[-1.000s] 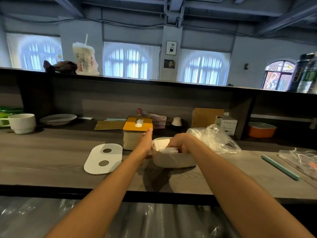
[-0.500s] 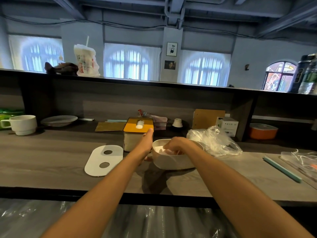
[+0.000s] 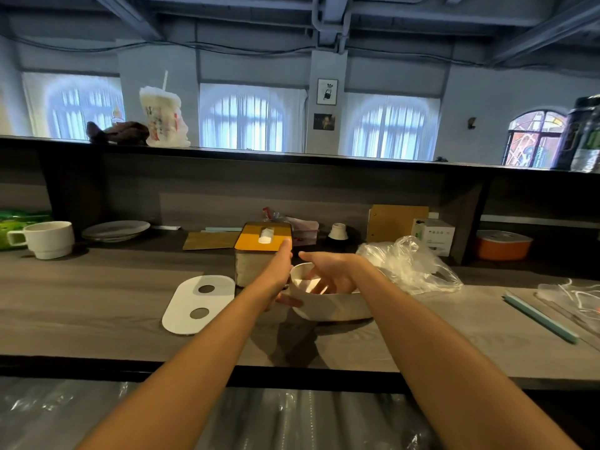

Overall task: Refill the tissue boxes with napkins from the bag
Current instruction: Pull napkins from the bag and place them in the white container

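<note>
Over the open white tissue box (image 3: 328,306), right hand (image 3: 331,274) spread and empty, left hand (image 3: 279,277) steadying its near-left wall, bag (image 3: 409,267) lying just right, nearer the right hand.

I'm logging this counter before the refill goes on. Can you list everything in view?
tissue box: 1, white, open, centre
lidded tissue box: 1, yellow top, behind
lid: 1, white, two holes, left
plastic bag: 1, clear, right
mug: 1, white, far left
plates: stack, grey, back left
container: 1, orange, back right
drink cup: 1, bagged, top ledge
left hand: steadies the open box
right hand: open, over the box
</note>
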Demonstrator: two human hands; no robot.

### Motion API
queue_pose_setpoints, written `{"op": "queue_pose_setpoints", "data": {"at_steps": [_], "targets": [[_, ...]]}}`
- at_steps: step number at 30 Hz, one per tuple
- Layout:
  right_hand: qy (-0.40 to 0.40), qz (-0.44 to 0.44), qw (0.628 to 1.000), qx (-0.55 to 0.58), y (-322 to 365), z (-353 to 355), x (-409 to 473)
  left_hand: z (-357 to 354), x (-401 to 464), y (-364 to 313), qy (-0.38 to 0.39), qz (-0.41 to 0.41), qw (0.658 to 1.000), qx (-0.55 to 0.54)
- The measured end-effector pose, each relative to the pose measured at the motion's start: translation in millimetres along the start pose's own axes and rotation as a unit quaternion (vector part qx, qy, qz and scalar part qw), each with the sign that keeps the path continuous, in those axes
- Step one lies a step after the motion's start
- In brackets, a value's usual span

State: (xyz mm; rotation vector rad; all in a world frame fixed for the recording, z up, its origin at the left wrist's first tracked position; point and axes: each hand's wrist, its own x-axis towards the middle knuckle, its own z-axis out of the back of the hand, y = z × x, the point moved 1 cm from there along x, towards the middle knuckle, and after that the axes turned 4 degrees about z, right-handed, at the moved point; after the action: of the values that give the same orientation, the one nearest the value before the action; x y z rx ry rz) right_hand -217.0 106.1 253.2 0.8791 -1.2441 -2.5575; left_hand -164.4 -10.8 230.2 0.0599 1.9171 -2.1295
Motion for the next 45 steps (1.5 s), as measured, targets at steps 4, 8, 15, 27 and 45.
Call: {"op": "queue_pose_setpoints", "data": {"at_steps": [4,8,15,27,45], "targets": [[-0.012,0.027,0.999,0.013,-2.6,1.0,-1.9,-3.5,-1.9,-1.9,-0.013,0.005,1.0,0.018],[-0.111,0.109,0.98,0.124,-8.7,8.4,-5.2,-14.8,-13.1,-13.5,-0.113,-0.098,0.985,0.084],[-0.278,0.315,0.854,0.306,-31.5,43.5,-40.9,-69.8,-25.9,-39.4,-0.117,-0.237,0.964,-0.012],[-0.474,0.283,0.782,0.29,-155.8,151.1,-46.3,-226.0,-1.7,-29.3,-0.019,-0.312,0.949,-0.033],[-0.279,0.202,0.938,0.035,-233.2,220.6,38.9,-275.0,154.9,-1.1,-0.226,-0.236,0.861,0.39]]}}
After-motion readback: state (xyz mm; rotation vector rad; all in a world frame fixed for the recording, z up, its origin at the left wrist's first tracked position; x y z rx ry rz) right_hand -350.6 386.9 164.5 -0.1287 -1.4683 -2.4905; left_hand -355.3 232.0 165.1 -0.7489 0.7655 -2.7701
